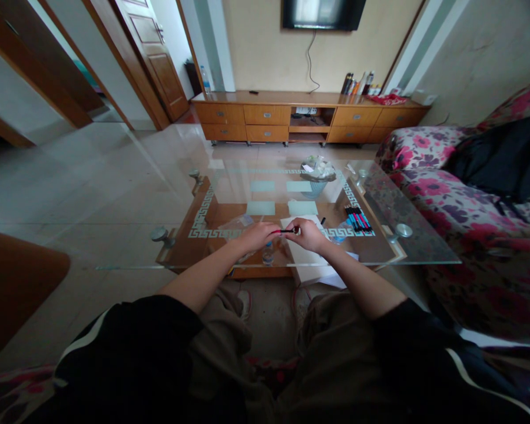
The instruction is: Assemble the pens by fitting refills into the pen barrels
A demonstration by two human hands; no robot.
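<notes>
Above the near part of the glass table [229, 250], a slim red and black pen [284, 231] is held level between my two hands. My left hand [261, 234] has its fingers closed around the red end. At the black end, my right hand [308, 235] pinches with thumb and fingertips. A row of black, blue and pink pens [357, 218] lies to the right. One short dark piece [323, 221], too small to name, is just beyond my right hand.
White sheets or a flat box [307, 259] and a small clear bottle [268, 254] show near the table's front edge. A filled waste basket [317, 186] appears at the far side. The flowered sofa [437, 182] stands right; a wooden cabinet [267, 113] lines the wall.
</notes>
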